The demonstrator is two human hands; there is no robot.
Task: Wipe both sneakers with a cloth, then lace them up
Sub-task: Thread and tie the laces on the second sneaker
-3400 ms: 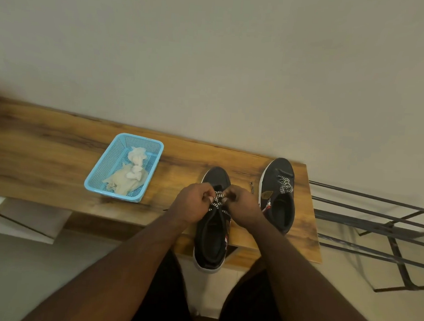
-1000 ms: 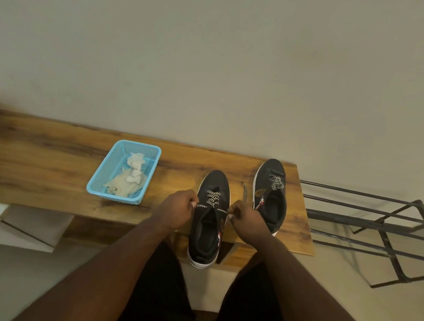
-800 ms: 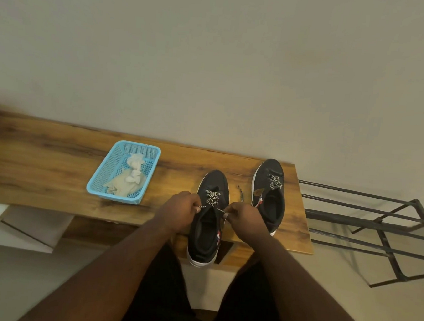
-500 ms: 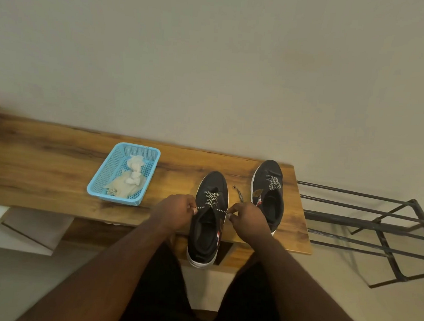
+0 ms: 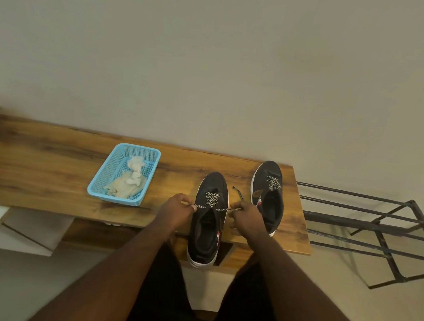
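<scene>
Two black sneakers stand on a wooden bench [image 5: 46, 170]. The near sneaker [image 5: 208, 224] hangs its heel over the front edge. Its black-and-white lace [image 5: 212, 202] is stretched sideways across the tongue. My left hand [image 5: 178, 211] pinches the lace's left end beside the shoe. My right hand [image 5: 246, 218] pinches the right end, whose loose tip sticks up between the shoes. The far sneaker [image 5: 268, 196] stands at the bench's right end with a few rows of lace near its toe. A pale cloth [image 5: 127, 182] lies crumpled in a blue basket [image 5: 104, 176].
A black metal rack [image 5: 375, 225] stands right of the bench on the floor. A plain wall rises right behind the bench. My legs in dark shorts are below the bench's front edge. A white box sits under the bench at the left.
Earlier both hands worked close together over the tongue. They have since drawn apart to the shoe's sides, and the lace is now pulled taut between them.
</scene>
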